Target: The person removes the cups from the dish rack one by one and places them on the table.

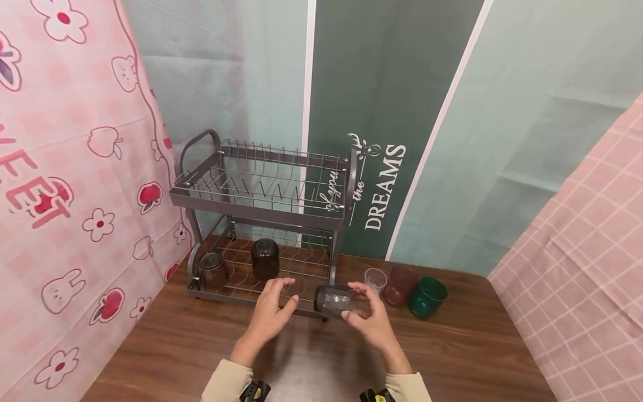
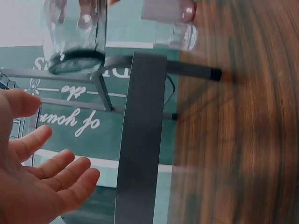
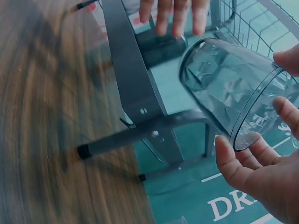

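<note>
My right hand (image 1: 374, 321) grips a smoky grey glass tumbler (image 1: 332, 301) near its rim. The tumbler lies nearly sideways in the air, its base pointing left, just before the rack's lower right corner. In the right wrist view, the thumb and fingers close round the tumbler's mouth end (image 3: 254, 105). My left hand (image 1: 271, 312) is held to the left of the base with loosely spread fingers. Nothing is in that palm (image 2: 28, 186) in the left wrist view. Behind both hands stands a two-tier dark grey dish rack (image 1: 258, 209).
Two dark glasses, a shorter one (image 1: 213, 272) at the left and a taller one (image 1: 265, 259) near the middle, stand upside down on the rack's lower tier. Right of the rack, a clear glass (image 1: 375, 277), a reddish glass (image 1: 401, 286) and a green glass (image 1: 428, 297) stand on the wooden table (image 1: 467, 346).
</note>
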A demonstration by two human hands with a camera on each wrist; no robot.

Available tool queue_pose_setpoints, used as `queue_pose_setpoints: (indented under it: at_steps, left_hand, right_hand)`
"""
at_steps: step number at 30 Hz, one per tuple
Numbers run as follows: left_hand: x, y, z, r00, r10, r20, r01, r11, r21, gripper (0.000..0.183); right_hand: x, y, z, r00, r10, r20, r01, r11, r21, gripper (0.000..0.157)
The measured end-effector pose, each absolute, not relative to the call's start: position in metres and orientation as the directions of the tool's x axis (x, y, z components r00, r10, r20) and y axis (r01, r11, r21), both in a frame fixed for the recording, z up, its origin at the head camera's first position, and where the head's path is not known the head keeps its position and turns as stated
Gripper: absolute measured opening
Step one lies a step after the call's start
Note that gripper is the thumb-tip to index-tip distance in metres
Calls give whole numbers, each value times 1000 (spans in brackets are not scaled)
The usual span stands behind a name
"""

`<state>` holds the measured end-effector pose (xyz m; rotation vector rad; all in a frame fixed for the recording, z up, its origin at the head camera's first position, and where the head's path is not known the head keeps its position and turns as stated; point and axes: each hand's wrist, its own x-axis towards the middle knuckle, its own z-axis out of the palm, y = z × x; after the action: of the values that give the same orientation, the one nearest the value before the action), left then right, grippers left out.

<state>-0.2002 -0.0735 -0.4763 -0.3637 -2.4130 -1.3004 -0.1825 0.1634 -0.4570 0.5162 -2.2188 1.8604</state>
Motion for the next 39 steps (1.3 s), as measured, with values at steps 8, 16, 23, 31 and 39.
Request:
queue_pose_setpoints:
  at_steps: [8, 16, 23, 31, 39]
  left_hand:
    - [-202, -82, -475, -905, 58, 421, 348, 671, 655, 36]
    - [-204, -91, -471, -907, 56, 418, 322, 733, 600, 36]
    - [-206, -97, -468, -896, 64, 440, 327, 765, 555, 35]
    - [-208, -104, -467, -885, 78, 459, 339, 784, 520, 33]
    - [-212, -107, -462, -897, 81, 435, 315, 806, 501, 33]
  right_hand:
    - [-176, 172, -434, -926, -137, 351, -377, 355, -855, 53]
    - [-190, 190, -456, -925, -126, 359, -375, 458, -806, 57]
    - [-199, 202, -467, -908, -130, 397, -405, 515, -756, 58]
    - [-202, 212, -471, -902, -149, 406, -407, 610, -680, 57]
    - [-206, 223, -474, -924, -154, 351, -355, 687, -634, 56]
